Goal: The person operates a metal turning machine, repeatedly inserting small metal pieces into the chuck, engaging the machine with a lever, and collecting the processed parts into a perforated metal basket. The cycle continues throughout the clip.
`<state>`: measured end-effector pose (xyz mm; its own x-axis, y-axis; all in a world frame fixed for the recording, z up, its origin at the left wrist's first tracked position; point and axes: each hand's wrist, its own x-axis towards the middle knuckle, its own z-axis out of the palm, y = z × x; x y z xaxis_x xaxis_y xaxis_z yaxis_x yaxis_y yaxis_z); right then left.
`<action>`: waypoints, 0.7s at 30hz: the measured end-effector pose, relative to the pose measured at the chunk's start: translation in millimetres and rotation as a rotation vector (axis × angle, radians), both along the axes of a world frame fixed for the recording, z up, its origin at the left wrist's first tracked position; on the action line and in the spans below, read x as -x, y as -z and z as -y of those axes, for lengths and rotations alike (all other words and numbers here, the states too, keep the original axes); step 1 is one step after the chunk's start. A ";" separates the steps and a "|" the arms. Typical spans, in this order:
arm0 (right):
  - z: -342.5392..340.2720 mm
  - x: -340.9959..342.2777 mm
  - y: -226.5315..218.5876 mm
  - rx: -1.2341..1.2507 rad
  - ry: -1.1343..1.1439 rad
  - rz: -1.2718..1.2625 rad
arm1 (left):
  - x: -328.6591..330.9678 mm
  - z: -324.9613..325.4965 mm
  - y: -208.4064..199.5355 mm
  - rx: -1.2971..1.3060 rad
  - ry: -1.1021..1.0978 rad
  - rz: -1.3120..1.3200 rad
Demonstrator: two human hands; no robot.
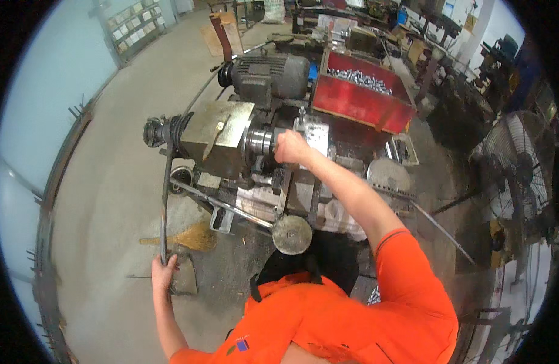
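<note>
My left hand [162, 274] is wrapped round the lower end of a long metal lever [165, 206], which runs up to the left end of a small lathe's headstock [215, 130]. At the right side of the shiny round chuck [260, 142], my right hand [291, 147] is closed with its fingers curled in. What those fingers grip is hidden behind the hand. Just beyond it lies a bright metal block [316, 134] on the machine's slide.
A red bin [364, 97] of small metal parts stands behind the lathe, beside a dark electric motor [270, 76]. A second rod with a round disc [292, 235] projects toward me. On the floor at left lies a broom [194, 237]; a large fan [515, 161] stands right.
</note>
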<state>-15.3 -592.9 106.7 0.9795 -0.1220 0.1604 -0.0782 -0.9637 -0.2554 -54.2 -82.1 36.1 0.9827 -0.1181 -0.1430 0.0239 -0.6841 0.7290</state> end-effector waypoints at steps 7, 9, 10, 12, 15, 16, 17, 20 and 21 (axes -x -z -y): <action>6.8 -12.0 17.3 0.020 -0.060 0.031 | -7.1 12.2 1.3 -0.544 -0.039 0.181; -6.1 -13.7 0.5 0.021 -0.049 -0.051 | -4.8 11.2 0.7 -0.614 -0.057 0.217; -7.4 -13.4 -2.8 -0.021 -0.056 -0.068 | -4.4 12.3 0.1 -0.649 -0.060 0.235; -4.7 -10.4 -6.2 -0.104 -0.067 -0.101 | -3.5 16.1 -2.3 -0.672 -0.073 0.207; 2.6 -5.3 -3.0 -0.047 -0.154 -0.042 | -2.2 22.2 -12.1 -0.738 -0.036 0.180; 4.3 -4.0 -1.6 -0.052 -0.171 -0.027 | -5.7 20.9 -17.0 -0.771 -0.013 0.177; 4.3 -5.6 0.6 0.000 -0.143 -0.066 | -20.4 -0.9 -18.1 -0.850 0.022 0.170; 2.3 -6.0 1.7 -0.034 -0.194 0.006 | -100.4 -105.9 -1.2 -1.008 0.083 0.612; -3.3 -10.3 -1.8 -0.030 -0.174 -0.042 | -128.2 -136.3 2.9 -1.051 0.077 0.613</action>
